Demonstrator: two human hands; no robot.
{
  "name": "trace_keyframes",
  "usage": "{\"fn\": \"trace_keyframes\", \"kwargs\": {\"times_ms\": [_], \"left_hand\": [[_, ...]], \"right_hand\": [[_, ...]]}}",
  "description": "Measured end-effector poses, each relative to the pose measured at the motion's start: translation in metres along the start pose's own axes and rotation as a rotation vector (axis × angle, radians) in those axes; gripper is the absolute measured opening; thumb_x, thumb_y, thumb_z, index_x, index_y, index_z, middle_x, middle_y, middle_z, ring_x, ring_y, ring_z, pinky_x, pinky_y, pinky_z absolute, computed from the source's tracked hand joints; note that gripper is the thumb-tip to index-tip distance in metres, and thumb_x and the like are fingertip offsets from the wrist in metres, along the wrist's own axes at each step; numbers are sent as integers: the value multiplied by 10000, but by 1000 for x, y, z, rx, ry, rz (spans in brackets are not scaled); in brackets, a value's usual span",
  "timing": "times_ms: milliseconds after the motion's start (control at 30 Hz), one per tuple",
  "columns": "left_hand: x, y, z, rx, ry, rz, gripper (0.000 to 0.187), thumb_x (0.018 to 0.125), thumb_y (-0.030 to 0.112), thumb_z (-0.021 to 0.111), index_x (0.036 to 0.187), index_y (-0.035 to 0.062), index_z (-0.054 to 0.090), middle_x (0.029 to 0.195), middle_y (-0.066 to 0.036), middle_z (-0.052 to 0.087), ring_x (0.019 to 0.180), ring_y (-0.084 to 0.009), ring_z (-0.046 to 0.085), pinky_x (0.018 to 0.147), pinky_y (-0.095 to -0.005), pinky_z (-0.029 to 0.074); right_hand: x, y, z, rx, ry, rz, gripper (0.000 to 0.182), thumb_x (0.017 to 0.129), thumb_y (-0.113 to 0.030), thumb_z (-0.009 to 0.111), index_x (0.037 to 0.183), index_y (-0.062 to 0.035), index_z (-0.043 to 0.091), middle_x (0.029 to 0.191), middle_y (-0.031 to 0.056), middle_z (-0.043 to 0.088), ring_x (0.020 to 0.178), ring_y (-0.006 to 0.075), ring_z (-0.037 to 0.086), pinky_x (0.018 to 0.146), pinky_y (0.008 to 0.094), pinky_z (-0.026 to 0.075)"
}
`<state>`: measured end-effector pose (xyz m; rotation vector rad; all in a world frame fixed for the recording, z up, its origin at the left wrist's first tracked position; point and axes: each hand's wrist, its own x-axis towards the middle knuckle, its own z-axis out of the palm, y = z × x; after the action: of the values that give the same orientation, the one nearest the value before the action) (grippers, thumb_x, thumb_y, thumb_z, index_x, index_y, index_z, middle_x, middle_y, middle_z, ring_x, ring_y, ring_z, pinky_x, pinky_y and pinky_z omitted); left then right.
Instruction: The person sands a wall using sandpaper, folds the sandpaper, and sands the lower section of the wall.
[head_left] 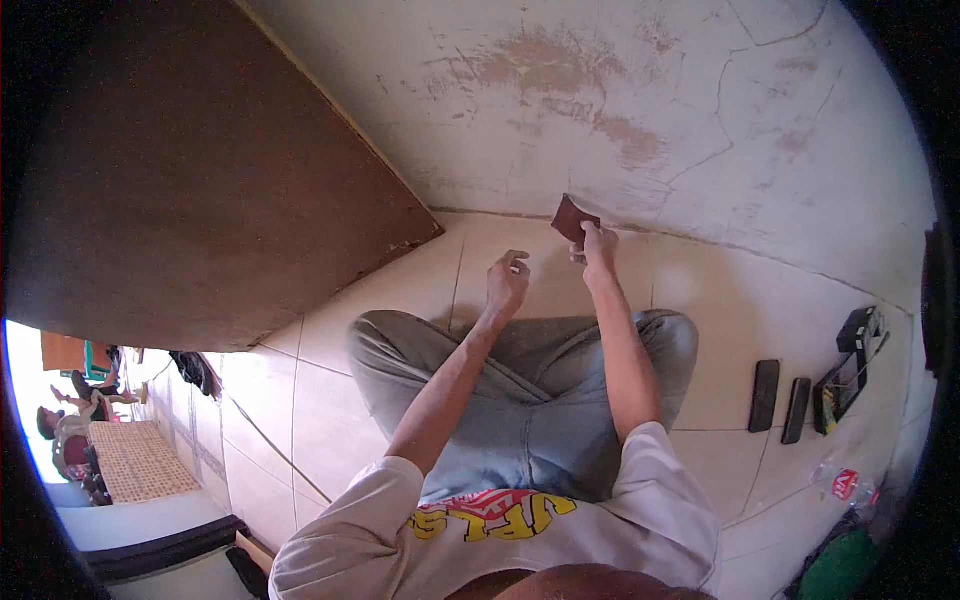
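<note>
My right hand (598, 246) grips a small dark reddish-brown sheet that looks like sandpaper (572, 217), thumb on top, its far corner bent up near the foot of the wall. To the left, my left hand (508, 282) hovers over the floor with its fingers loosely curled and apart, holding nothing that I can see. In front of both hands rises a white wall (680, 120) with scraped, brownish patches and cracks. My crossed legs (530, 400) lie below my forearms.
A large brown panel (200, 170) stands at the left. On the tiled floor at right lie two dark oblong objects (764, 395), a black open case (842, 385) and a plastic bottle (845, 485). Another person (72, 440) is far left, near a woven surface (140, 462).
</note>
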<state>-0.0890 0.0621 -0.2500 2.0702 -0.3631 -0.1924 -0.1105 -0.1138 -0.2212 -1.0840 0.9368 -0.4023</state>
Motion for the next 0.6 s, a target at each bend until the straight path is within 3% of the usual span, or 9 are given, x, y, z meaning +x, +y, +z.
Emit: {"fn": "trace_keyframes", "kwargs": {"times_ms": [67, 133, 233, 333, 400, 467, 533, 600], "left_hand": [[0, 3, -2, 7, -33, -39, 245, 822, 100, 523, 1033, 54, 639, 801, -161, 664, 665, -210, 638, 601, -341, 493], [0, 4, -1, -23, -5, -50, 214, 791, 60, 544, 980, 71, 644, 810, -162, 658, 733, -287, 648, 666, -379, 508], [0, 2, 0, 39, 1, -1, 237, 826, 115, 526, 1027, 55, 638, 814, -165, 667, 694, -236, 652, 635, -363, 502], [1, 2, 1, 35, -10, 24, 233, 828, 120, 527, 1022, 55, 638, 827, -170, 670, 714, -251, 658, 648, -371, 508], [0, 4, 2, 20, -3, 5, 223, 814, 95, 533, 1009, 60, 636, 818, -165, 663, 716, -266, 651, 664, -377, 508], [0, 5, -2, 12, 8, -12, 218, 800, 69, 539, 996, 64, 633, 809, -160, 657, 717, -282, 643, 680, -383, 508], [-1, 7, -2, 5, 6, -12, 213, 804, 70, 537, 995, 68, 632, 819, -160, 656, 733, -286, 646, 679, -381, 509], [-2, 10, -1, 5, 1, -19, 211, 806, 71, 537, 994, 70, 632, 825, -165, 657, 741, -290, 649, 680, -381, 510]], "right_hand": [[2, 2, -4, 0, -27, 44, 151, 826, -161, 579, 905, -32, 577, 680, 77, 609, 423, 165, 549, 341, 283, 423], [11, 11, -10, -2, -58, 86, 120, 823, -165, 575, 876, -57, 586, 694, 61, 616, 439, 151, 547, 356, 276, 427], [6, 10, -11, -159, -22, 9, 116, 816, -158, 581, 864, -52, 592, 709, 64, 619, 424, 143, 517, 353, 284, 416], [14, -6, -6, 103, -137, -20, 161, 859, -167, 595, 925, -20, 588, 706, 66, 623, 465, 154, 538, 406, 278, 430], [37, -7, 5, 158, -48, -356, 162, 878, -186, 591, 917, -28, 593, 737, 48, 616, 535, 119, 531, 455, 278, 422], [-2, -43, 10, 237, -136, -290, 182, 878, -209, 601, 924, -33, 595, 781, 39, 606, 568, 103, 521, 474, 278, 421], [-13, -53, 12, 148, -236, -438, 167, 872, -199, 609, 932, -44, 598, 777, 28, 588, 576, 101, 520, 469, 273, 418], [-9, -44, 11, 99, -135, -351, 161, 875, -198, 606, 928, -47, 597, 778, 24, 583, 571, 99, 516, 470, 270, 415]]}}
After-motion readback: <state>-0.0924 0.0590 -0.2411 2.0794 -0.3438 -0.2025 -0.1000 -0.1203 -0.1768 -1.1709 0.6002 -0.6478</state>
